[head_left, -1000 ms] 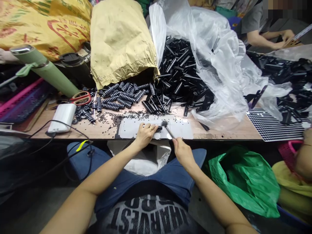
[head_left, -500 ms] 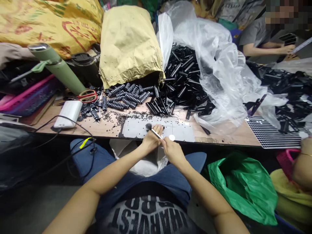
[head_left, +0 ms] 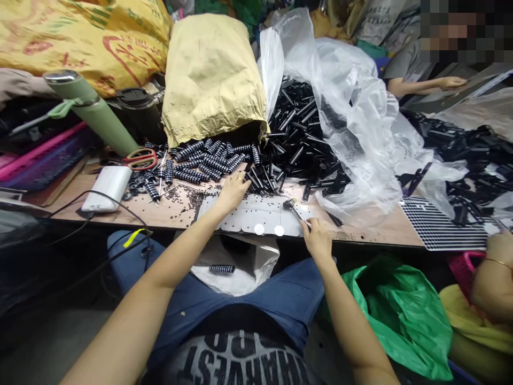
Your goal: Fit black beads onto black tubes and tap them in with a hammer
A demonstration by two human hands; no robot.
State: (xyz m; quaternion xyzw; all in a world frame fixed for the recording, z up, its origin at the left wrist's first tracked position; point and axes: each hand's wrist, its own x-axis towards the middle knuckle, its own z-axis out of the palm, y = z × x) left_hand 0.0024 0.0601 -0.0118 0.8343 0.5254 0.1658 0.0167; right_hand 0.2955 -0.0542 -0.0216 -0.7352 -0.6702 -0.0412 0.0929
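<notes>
- Fingers of right hand wrap handle of hammer; its head is over pale mat, worktop's near edge.
- Fingers of left hand reach black tubes; cannot tell whether pinching.
- Striped cylinder lies on white bag, below near edge.

Along the near edge of the table it's a flat mat, hammer at its right end! Straight behind, rollers, backed by a sack. Right of those, tubes heap beside a plastic bag. Out left, a power bank, scissors behind it, flask farther back. Below the table, one roller lies on a bag between the knees!
</notes>
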